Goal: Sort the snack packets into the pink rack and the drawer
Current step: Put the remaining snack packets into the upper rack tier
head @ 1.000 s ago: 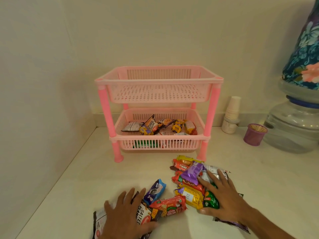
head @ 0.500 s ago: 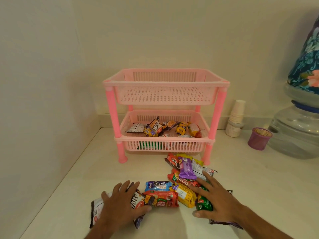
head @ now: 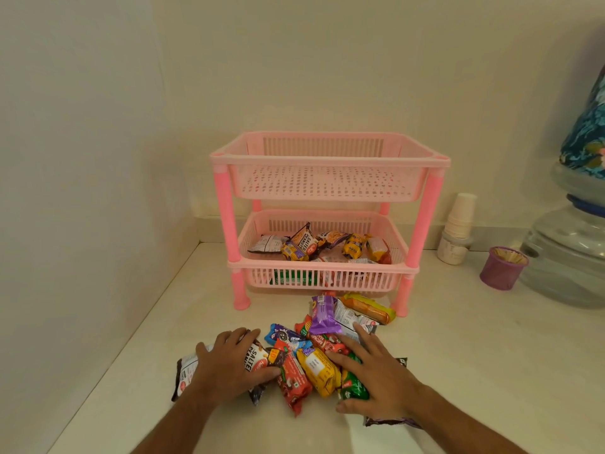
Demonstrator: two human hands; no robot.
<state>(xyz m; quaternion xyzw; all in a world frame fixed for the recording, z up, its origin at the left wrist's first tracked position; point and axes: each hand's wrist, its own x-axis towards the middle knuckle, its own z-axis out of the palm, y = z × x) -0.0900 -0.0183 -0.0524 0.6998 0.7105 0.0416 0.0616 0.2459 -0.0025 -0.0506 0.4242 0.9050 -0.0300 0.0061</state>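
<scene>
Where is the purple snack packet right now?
The purple packet lies at the far side of the pile on the counter, just in front of the pink rack, beyond the right hand.

The pink rack (head: 329, 217) stands upright on the tabletop, two slotted baskets on darker pink posts. Its upper basket holds nothing visible; its lower basket holds a loose layer of snack packets, among them a salted peanuts packet (head: 298, 244) tilted on edge. Just in front of the rack lies a heap of packets: a purple packet (head: 323, 315), an orange packet (head: 369, 308) nearest the rack's right front post, a blue packet (head: 285, 335), a red packet (head: 294, 381), a yellow packet (head: 320, 371) and a green packet (head: 353, 386).
</scene>
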